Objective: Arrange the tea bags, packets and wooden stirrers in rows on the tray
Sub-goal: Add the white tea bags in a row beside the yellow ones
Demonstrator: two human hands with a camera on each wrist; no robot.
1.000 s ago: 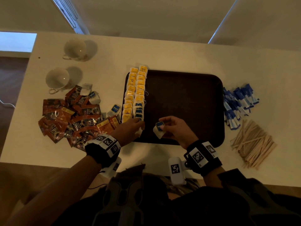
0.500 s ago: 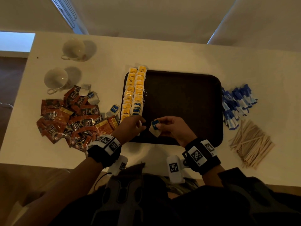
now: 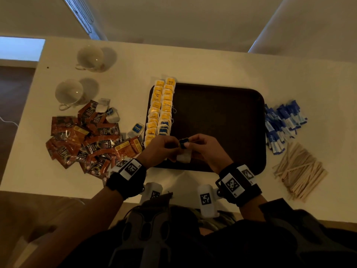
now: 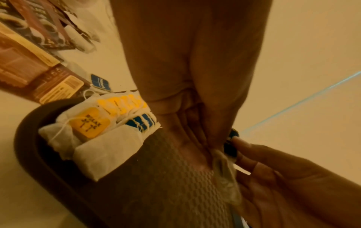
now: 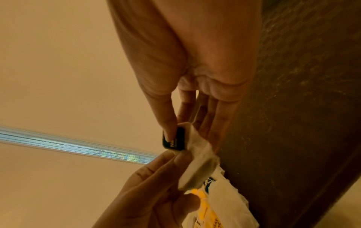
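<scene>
A dark brown tray [image 3: 222, 117] lies mid-table with two rows of tea bags [image 3: 161, 109] along its left side, mostly yellow-tagged, blue-tagged nearest me. Both hands meet over the tray's front left part. My right hand [image 3: 188, 145] pinches one tea bag [image 3: 183, 157] at its blue tag [image 3: 183, 142]; in the right wrist view its thumb presses on the tag [image 5: 174, 140]. My left hand [image 3: 176, 146] pinches the white pouch [image 4: 222, 163] of the same bag. The rows [image 4: 97, 134] lie just left of it.
Red-brown coffee packets [image 3: 87, 140] lie in a heap left of the tray, with loose blue-tagged tea bags [image 3: 137, 129] and two white cups [image 3: 69, 93] nearby. Blue sachets [image 3: 282, 122] and wooden stirrers [image 3: 299, 171] lie to the right of the tray.
My left hand left the near end of the tea bag rows and moved right to meet my right hand. Both now hold the blue-tagged tea bag, which has turned on edge.
</scene>
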